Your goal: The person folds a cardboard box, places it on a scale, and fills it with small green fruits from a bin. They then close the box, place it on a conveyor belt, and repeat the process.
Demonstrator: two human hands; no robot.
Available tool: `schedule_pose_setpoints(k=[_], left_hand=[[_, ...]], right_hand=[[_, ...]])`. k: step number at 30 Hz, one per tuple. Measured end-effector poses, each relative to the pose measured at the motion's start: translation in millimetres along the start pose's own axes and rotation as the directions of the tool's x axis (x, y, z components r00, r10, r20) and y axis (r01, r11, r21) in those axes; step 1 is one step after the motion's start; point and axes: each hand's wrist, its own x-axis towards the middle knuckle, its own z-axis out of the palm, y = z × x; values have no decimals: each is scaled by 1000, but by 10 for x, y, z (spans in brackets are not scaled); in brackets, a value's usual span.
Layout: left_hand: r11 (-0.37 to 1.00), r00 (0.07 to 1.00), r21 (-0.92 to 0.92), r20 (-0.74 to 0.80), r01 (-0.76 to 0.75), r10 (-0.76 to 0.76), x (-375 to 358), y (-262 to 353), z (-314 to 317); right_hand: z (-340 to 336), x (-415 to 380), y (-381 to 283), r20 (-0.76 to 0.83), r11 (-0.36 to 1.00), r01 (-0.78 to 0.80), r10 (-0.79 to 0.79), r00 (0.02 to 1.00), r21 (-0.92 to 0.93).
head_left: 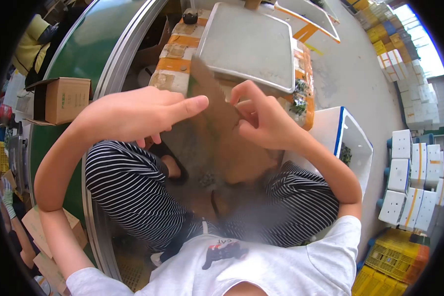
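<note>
My left hand (138,113) is held out flat over my left knee, its thumb pointing toward the middle and its fingers stretched, with nothing in it. Opposite it, my right hand (261,116) is closed in a pinch at the edge of a brown piece of cardboard (219,101). The cardboard stands tilted between the two hands, its upper end reaching toward the tray. Below the hands, a brown cardboard surface (246,158) lies between my knees, partly blurred by a smudge on the view.
A grey tray with a white rim (246,47) rests on taped foam boxes (175,64) ahead. An open white foam box (357,148) stands at my right. On the left are a green surface with a metal edge (111,49) and a carton (66,101). Stacked foam boxes (414,182) and yellow crates (397,254) stand far right.
</note>
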Motion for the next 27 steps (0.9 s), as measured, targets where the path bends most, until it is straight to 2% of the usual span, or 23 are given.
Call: schedule_pose_setpoints(k=[1, 3, 6, 8, 10, 12, 14, 15, 16, 17, 18, 19, 20, 22, 23, 27], left_hand=[[998, 997, -17, 25, -66, 66, -27, 33, -5], [967, 985, -190, -71, -168, 158, -138, 240, 34], [805, 926, -458, -172, -378, 337, -176, 525, -93], [692, 884, -554, -240, -463, 400, -11, 651, -199], [626, 868, -602, -313, -496, 386, 323, 704, -288], [722, 865, -500, -408, -479, 291, 756, 641, -373], [773, 875, -474, -435, -422, 212, 981, 643, -390], [810, 866, -400, -437, -429, 243, 999, 647, -397], [840, 859, -330, -435, -431, 270, 1017, 646, -398], [875, 885, -274, -365, -399, 289, 1052, 669, -424], [880, 866, -238, -403, -412, 296, 1018, 733, -418], [887, 850, -203, -433, -416, 299, 937, 831, -401], [894, 834, -167, -461, -416, 303, 871, 924, -394], [931, 860, -103, -430, -351, 277, 851, 1065, -459], [930, 863, -93, -414, -356, 289, 923, 1082, -504], [925, 900, -121, -307, -359, 309, 1198, 1051, -557]], right_hand=[[-102, -42, -255, -94, 999, 49, -48, 994, 6], [-248, -89, -703, -285, 986, 164, -157, 946, 0], [-484, -14, -1062, -261, 890, 390, -444, 857, -234], [-659, 190, -1083, -332, 949, 315, -294, 896, 9], [-805, 434, -996, -322, 909, 196, -73, 944, 367], [-912, 683, -696, -290, 951, 26, 68, 955, 307], [-1080, 873, -297, -119, 906, -24, 82, 990, 423], [-1138, 919, -303, -28, 882, -59, 81, 996, 468], [-1164, 959, -286, -136, 917, -85, 149, 979, 391], [-1153, 990, -247, -244, 940, -128, 211, 947, 317], [-1113, 1002, -240, -347, 949, -184, 267, 899, 254], [-1154, 986, -238, -307, 953, -272, 300, 903, 132], [-1194, 978, -168, -285, 952, -236, 286, 915, 197], [-1350, 840, -167, -112, 935, -119, 164, 980, 334], [-1386, 849, -65, -131, 899, -83, 152, 980, 429], [-1556, 892, 290, -129, 831, -111, 213, 968, 545]])
